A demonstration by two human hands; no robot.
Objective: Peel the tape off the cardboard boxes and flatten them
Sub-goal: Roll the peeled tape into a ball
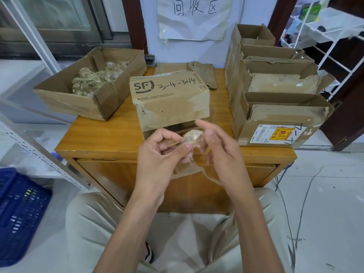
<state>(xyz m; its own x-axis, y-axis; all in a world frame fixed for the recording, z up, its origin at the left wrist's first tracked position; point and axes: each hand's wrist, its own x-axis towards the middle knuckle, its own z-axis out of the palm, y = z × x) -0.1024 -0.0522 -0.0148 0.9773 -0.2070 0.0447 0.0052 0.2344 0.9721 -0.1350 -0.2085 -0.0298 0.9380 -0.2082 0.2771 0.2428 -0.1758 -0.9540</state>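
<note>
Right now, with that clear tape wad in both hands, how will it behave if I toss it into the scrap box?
The tape wad is crumpled film, so probably very light and floppy. It likely clings to the fingers, since a strip trails below. It may flutter short of the scrap box.

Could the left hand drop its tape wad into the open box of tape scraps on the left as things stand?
Probably yes. The left hand shares the tape wad with the right hand, which must release it first. The scrap box stands open-topped, with bare tabletop between.

Wooden cabinet (102, 138), blue crate (19, 209), white wire rack (334, 42).
</note>
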